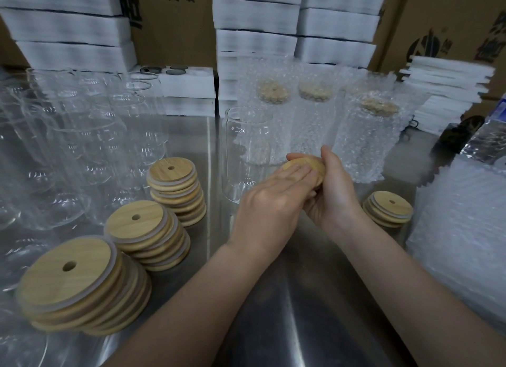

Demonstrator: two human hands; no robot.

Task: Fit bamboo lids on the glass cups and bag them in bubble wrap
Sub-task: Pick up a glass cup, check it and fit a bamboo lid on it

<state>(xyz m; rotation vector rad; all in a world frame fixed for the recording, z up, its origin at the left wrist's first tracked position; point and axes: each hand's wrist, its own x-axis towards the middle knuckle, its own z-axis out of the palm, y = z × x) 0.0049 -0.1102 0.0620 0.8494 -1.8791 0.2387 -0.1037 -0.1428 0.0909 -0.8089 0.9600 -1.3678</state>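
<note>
- A bamboo lid (pixel 315 168) is held between two bare hands above a steel table (pixel 301 298), just right of the scene's middle.
- The left hand (pixel 269 202) is laid flat on the lid's upper face, fingers straight and pressed together; only the lid's far right edge is left showing beyond the fingertips.
- The right hand (pixel 334 191) is curled round the lid from the right and from below, its thumb hooked over the far rim.
- An uncovered glass cup (pixel 246 147) is seen upright just left of the hands and slightly farther off, apart from the lid.
- Three lidded cups in bubble wrap (pixel 312 114) are stood in a row behind the hands.
- Three stacks of lids (pixel 145 229), each lid with a centre hole, are ranged along the near left; a shorter stack (pixel 388 209) is placed right of the right wrist.
- Bare glass cups (pixel 82 136) are crowded at the far left.
- A pile of bubble-wrap bags (pixel 460 229) is heaped at the right edge.
- White foam sheets (pixel 254 24) and cardboard cartons (pixel 175 24) are stacked along the far side.
</note>
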